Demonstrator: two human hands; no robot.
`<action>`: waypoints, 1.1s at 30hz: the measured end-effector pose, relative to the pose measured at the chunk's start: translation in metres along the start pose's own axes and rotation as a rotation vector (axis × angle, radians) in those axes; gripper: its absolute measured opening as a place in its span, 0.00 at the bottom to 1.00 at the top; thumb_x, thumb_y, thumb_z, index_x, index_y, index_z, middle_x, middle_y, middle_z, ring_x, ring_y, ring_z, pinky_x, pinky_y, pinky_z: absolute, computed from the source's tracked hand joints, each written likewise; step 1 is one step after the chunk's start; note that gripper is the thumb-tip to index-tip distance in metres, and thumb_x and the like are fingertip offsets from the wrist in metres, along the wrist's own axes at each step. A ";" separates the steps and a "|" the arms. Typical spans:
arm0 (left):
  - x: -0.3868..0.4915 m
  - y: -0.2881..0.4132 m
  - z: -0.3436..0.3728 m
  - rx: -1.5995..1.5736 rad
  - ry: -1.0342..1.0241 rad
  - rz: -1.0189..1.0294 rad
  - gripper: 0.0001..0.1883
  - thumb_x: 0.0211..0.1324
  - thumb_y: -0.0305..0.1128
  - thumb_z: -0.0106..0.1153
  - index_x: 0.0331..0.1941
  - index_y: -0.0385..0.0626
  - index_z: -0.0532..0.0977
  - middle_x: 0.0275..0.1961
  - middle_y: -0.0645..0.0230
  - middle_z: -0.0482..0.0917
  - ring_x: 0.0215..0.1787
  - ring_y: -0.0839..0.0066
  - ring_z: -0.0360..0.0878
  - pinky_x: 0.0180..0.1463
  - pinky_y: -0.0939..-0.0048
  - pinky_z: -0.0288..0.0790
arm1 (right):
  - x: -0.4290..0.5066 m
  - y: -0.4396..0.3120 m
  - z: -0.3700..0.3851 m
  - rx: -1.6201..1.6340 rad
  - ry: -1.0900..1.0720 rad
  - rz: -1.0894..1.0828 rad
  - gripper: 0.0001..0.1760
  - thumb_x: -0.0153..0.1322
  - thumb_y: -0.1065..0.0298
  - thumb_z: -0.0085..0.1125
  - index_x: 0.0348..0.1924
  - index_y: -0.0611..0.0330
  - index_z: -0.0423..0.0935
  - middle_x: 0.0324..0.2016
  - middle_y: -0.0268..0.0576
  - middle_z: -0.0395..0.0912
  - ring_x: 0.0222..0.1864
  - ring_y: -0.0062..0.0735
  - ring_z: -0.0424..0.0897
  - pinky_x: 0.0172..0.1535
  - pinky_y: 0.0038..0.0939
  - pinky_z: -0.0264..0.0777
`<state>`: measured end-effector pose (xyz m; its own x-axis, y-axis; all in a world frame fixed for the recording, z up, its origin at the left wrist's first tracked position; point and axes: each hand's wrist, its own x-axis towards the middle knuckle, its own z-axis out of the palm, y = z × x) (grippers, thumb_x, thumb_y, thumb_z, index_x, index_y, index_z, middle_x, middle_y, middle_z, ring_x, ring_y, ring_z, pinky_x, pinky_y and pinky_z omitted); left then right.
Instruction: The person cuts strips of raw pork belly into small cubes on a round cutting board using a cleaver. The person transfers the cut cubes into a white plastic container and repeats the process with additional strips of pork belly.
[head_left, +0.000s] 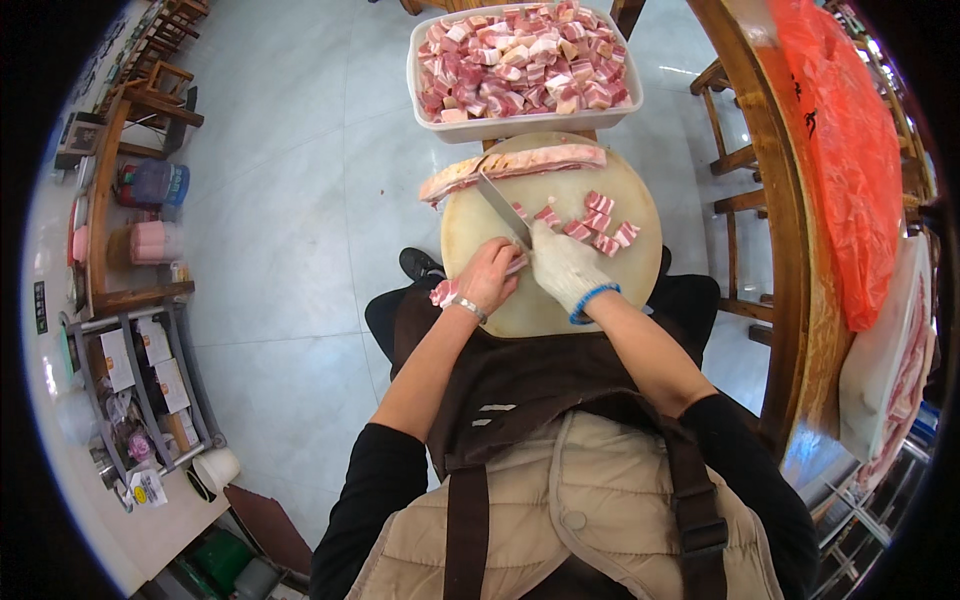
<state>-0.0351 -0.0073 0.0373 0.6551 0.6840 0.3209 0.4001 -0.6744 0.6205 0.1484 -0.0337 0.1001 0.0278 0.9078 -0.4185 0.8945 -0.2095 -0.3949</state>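
Note:
My right hand (562, 262), in a white knit glove with a blue cuff, grips a knife (502, 206) whose blade points up and left over a round cutting board (630, 292). Bare and wearing a metal bracelet, my left hand (489, 276) holds a strip of pork belly (445, 292) beside the blade, near the board's lower left. Cut pork belly pieces (596, 220) lie on the board right of the knife. A long pork belly slab (540, 159) lies across the board's far side, its left end overhanging. The knife's handle is hidden in the glove.
Past the board stands a white plastic tub (525, 127) heaped with pork cubes. At right is a wooden table (795, 300) with a red plastic bag (847, 172) and a white tray (881, 375) of meat. A metal rack (150, 397) stands at left.

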 end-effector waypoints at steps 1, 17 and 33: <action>-0.007 -0.003 -0.002 0.031 -0.010 -0.077 0.25 0.43 0.22 0.69 0.50 0.43 0.76 0.47 0.58 0.79 0.50 0.53 0.80 0.54 0.57 0.77 | -0.005 0.011 0.000 0.002 0.027 0.054 0.16 0.75 0.63 0.52 0.52 0.61 0.67 0.36 0.64 0.84 0.40 0.65 0.85 0.44 0.61 0.76; 0.023 0.017 0.030 -0.017 0.126 -0.027 0.17 0.48 0.20 0.68 0.44 0.42 0.77 0.47 0.58 0.80 0.50 0.54 0.78 0.53 0.56 0.76 | -0.085 0.043 -0.026 -0.077 0.107 0.075 0.10 0.74 0.63 0.54 0.45 0.57 0.73 0.34 0.54 0.86 0.35 0.60 0.87 0.38 0.56 0.79; 0.018 0.007 0.041 -0.081 0.068 -0.078 0.14 0.49 0.21 0.67 0.41 0.42 0.79 0.47 0.60 0.82 0.50 0.57 0.81 0.53 0.58 0.78 | -0.030 0.019 0.007 -0.046 0.076 -0.005 0.12 0.75 0.70 0.49 0.49 0.63 0.73 0.35 0.58 0.86 0.39 0.61 0.86 0.43 0.56 0.79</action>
<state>0.0057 -0.0107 0.0184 0.5779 0.7528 0.3152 0.3937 -0.5955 0.7003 0.1616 -0.0672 0.0989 0.0553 0.9341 -0.3526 0.9143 -0.1893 -0.3581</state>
